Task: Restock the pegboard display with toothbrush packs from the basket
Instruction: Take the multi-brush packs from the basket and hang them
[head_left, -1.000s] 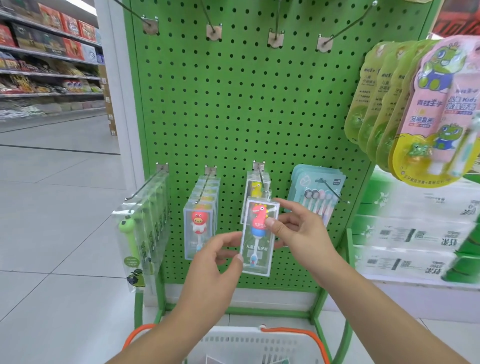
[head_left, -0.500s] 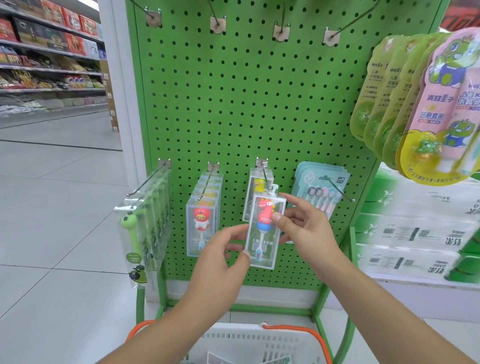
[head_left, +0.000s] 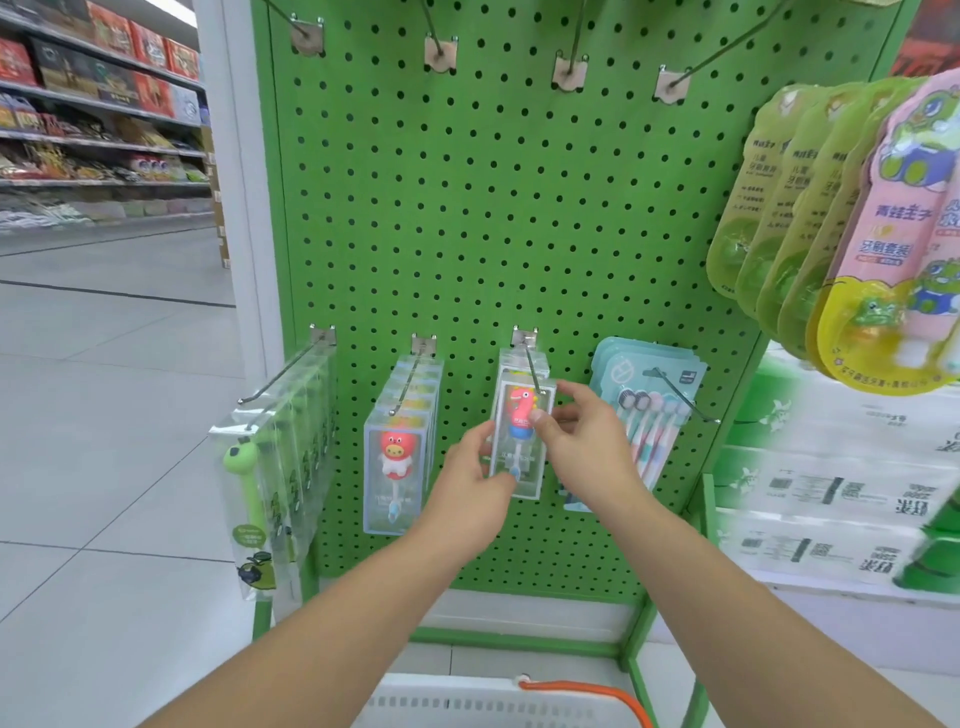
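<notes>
A clear toothbrush pack with a red dinosaur handle is up against the third lower hook of the green pegboard. My left hand grips its lower left edge. My right hand pinches its right side, thumb on the front. Another pack with a yellow figure hangs behind it on the same hook. The white basket with an orange handle sits at the bottom edge, its contents out of sight.
Green frog packs hang on the left hook, pig-figure packs on the second, teal multi-brush packs on the fourth. Frog-prince sets hang close at right. The upper hooks are bare. An open aisle lies left.
Both hands have carried the dinosaur pack up and toward the pegboard, until its top reached the third lower hook. The view has moved closer to the board.
</notes>
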